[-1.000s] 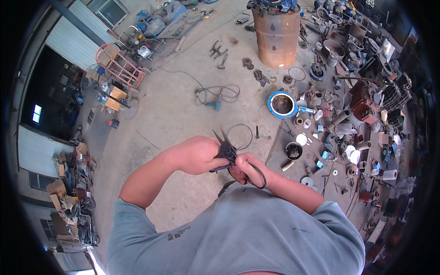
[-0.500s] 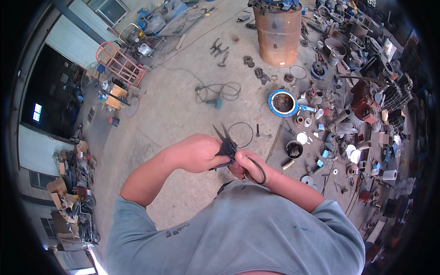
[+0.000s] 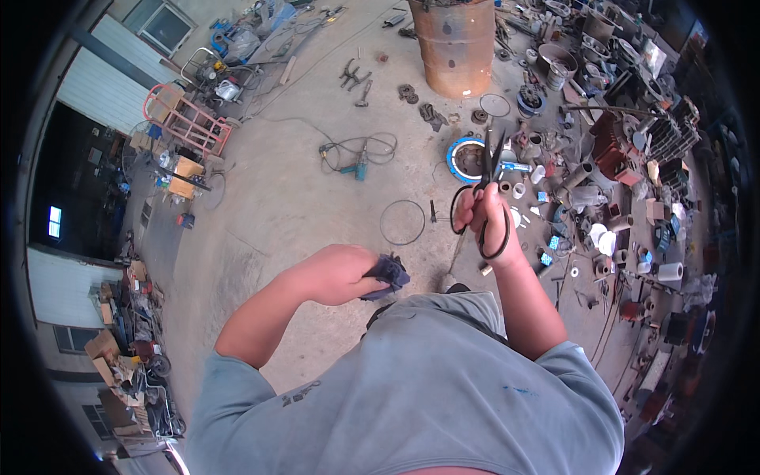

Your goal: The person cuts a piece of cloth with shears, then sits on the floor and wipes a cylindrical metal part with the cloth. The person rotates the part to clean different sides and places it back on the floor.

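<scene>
A rusty steel drum stands at the far end of the concrete yard floor, with a blue ring-shaped flange lying nearer and metal scrap strewn to the right. Held up over that flange is a pair of large black scissors, its long axis running nearly straight away from the person, the narrow blades pointing toward the drum and the big oval handle loops hanging down toward the body. The right hand is wrapped tight around the handles, blades together. Lower and closer to the grey shirt, the left hand is curled, pinching a small dark blue scrap of cloth between thumb and fingers.
</scene>
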Action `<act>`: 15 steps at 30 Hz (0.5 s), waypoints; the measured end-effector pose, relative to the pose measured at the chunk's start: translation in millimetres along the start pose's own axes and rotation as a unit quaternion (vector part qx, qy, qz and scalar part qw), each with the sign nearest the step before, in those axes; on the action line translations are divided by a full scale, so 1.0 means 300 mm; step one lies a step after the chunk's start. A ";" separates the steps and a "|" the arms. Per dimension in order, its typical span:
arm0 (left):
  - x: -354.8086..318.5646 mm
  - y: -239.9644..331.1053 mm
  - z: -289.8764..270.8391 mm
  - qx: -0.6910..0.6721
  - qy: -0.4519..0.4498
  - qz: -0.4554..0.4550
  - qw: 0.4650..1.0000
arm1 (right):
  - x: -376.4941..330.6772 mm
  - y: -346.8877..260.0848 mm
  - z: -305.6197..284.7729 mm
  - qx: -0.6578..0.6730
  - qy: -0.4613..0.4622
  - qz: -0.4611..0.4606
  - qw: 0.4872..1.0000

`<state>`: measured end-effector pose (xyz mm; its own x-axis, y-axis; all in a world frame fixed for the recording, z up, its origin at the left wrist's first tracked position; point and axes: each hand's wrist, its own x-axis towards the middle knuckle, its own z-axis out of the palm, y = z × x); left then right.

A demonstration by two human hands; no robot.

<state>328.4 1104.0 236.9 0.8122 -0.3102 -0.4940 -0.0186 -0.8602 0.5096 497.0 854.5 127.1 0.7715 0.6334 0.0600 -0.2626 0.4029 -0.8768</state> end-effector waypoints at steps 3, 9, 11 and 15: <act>0.047 0.028 -0.019 -0.121 0.038 -0.007 0.992 | -0.064 0.081 -0.196 -0.123 0.214 -0.023 0.969; 0.059 -0.048 0.103 -0.209 0.041 -0.090 0.973 | -0.484 0.455 -0.626 -0.606 0.364 0.079 0.703; 0.077 -0.065 0.120 -0.228 0.033 -0.107 0.967 | -0.653 0.553 -0.697 -0.579 0.415 0.181 0.678; 0.107 -0.061 0.145 -0.258 0.042 -0.095 0.960 | -0.927 0.606 -0.770 -0.470 0.403 0.436 0.653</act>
<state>329.5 1092.2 181.1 0.8166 -0.1156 -0.5655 0.4088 -0.5758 0.7081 368.7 598.9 -159.3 0.7199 -0.3555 -0.5961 -0.6265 -0.7026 -0.3375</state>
